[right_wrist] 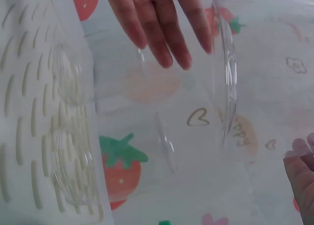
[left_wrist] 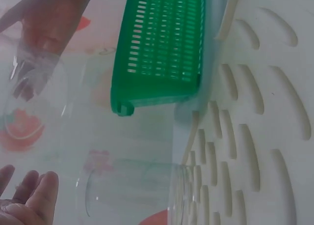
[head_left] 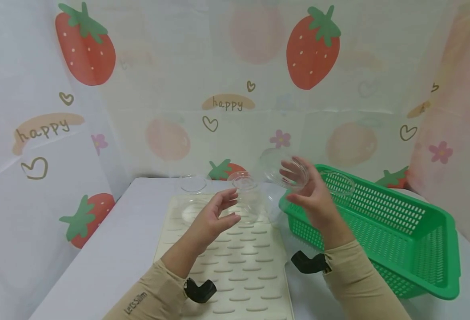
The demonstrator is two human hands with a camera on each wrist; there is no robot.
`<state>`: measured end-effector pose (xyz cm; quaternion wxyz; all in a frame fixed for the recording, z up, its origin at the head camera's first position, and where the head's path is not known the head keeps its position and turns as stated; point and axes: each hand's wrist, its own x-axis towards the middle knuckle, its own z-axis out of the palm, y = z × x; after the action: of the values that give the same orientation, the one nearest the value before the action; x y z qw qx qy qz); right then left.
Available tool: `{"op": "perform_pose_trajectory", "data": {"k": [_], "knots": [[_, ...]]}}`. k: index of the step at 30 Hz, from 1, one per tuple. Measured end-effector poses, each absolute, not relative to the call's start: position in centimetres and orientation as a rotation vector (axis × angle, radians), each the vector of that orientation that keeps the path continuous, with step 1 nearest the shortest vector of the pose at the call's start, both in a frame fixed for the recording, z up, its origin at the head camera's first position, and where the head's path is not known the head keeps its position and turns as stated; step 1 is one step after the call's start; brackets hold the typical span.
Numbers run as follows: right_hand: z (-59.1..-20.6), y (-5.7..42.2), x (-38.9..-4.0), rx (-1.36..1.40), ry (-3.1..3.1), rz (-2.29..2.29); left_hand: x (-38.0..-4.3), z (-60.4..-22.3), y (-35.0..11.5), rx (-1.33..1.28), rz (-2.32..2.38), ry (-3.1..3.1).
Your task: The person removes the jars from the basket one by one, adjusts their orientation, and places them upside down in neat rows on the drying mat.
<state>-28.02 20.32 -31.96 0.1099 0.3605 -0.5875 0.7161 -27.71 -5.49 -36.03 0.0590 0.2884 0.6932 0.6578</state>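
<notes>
My right hand [head_left: 312, 195] is raised beside the green basket and grips a clear round container [head_left: 275, 166], with fingers seen through its wall and the thumb low near the rim. In the right wrist view, only the thumb of that hand shows, by the clear container [right_wrist: 228, 77]. My left hand [head_left: 214, 218] hovers over the mat, fingers loosely bent and holding nothing. Just beyond its fingertips stands a clear jar [head_left: 244, 182]. Another clear jar [head_left: 192, 183] stands left of it, partly behind the left hand. Both rest on the cream ridged mat [head_left: 239, 266].
At the right stands a green perforated basket [head_left: 439, 249]. A clear round rim [head_left: 340, 183] shows at its far left corner, partly behind the right hand. A white table [head_left: 86, 271] lies under everything, with a strawberry-printed curtain [head_left: 162, 84] behind.
</notes>
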Motion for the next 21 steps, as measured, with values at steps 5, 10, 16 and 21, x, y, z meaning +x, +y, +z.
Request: {"op": "perform_pose_trajectory", "data": {"k": [5, 10, 16, 21], "knots": [[-32.0, 19.6, -27.8, 1.078, -1.658, 2.148, -27.6, -36.1, -5.3, 0.888, 2.034, 2.048], [-31.9, 18.9, -27.5, 1.061, -1.607, 2.194, -27.4, -36.0, -5.3, 0.889, 2.074, 2.012], [-32.1, 18.4, -27.3, 1.077, -1.547, 2.247, -27.2, -36.0, -5.1, 0.954, 2.129, 1.912], [-32.2, 18.1, -27.1, 1.087, -1.521, 2.265, -27.2, -36.3, -5.0, 0.999, 2.158, 1.852]]}}
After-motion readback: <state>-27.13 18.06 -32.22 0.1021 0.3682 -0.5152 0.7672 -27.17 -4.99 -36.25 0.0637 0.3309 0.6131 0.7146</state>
